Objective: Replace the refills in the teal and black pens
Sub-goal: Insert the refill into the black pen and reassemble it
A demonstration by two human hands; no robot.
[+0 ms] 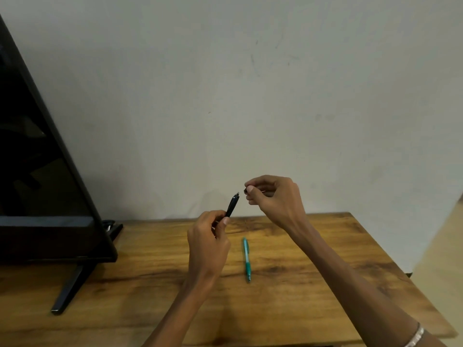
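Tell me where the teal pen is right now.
In the head view the teal pen lies flat on the wooden table, untouched, just right of the left hand, which holds the black pen above it.

1. No text, label, brand, number or sign can be read anywhere.
2. The teal pen (246, 259) on the table shows no legible print.
3. The black pen (232, 205) shows none either.
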